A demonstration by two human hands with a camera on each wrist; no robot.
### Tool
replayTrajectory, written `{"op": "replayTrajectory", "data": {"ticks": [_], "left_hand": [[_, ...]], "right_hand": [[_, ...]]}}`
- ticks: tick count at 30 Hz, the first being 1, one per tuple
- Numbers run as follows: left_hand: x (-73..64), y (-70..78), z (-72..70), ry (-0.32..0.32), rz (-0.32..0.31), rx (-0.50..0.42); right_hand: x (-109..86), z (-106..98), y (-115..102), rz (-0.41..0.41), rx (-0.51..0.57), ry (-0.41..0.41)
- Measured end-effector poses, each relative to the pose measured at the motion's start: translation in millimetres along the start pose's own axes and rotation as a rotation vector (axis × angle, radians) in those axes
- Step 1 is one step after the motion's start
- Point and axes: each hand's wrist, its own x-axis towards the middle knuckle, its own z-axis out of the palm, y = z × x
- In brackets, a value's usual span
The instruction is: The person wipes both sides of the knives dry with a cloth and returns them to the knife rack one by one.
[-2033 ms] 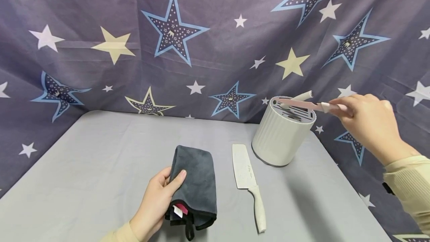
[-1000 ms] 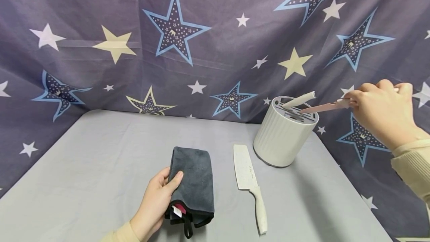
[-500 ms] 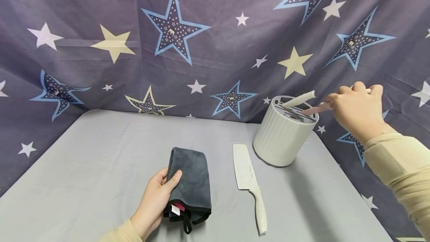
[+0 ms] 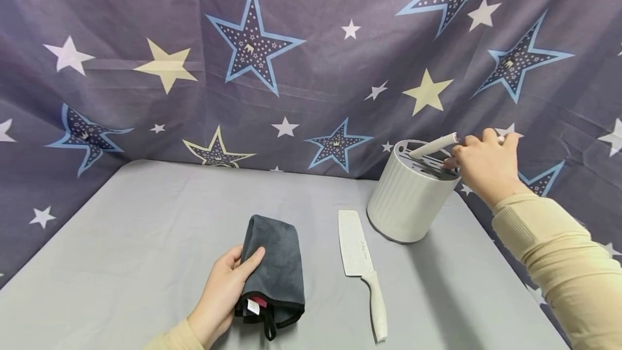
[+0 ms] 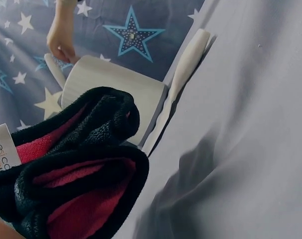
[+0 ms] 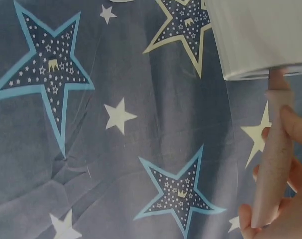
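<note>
My right hand grips the pale handle of a knife with a pink blade. Most of that blade is hidden inside the knife block, a ribbed white cylinder tilted to one side. Another knife with a white handle sticks out of a slot beside it. On the left, my other hand holds a folded dark grey cloth, thumb on top. Red inner layers, a white label and a black loop show at the cloth's lower end.
Between the cloth and the block, a cleaver lies flat on the grey table, its white handle toward me. A purple star-patterned curtain rises behind the table and along its sides.
My right hand first drew back to the right with the pink knife, then moved left and down, sliding its blade into the block. The left hand and cloth shifted slightly left.
</note>
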Motion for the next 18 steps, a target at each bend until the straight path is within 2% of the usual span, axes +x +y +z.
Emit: {"op": "replayTrajectory", "data": {"ticks": [7,18], "left_hand": [[-0.9,-3.4,-1.2,-0.012,-0.014,0.002],[-1.3,-5.9,0.1,-0.005,-0.003,0.025]], "right_hand": [[-1.0,13,-3,-0.019,-0.007,0.015],[-6.0,29,-6,-0.083,0.008,0.166]]}}
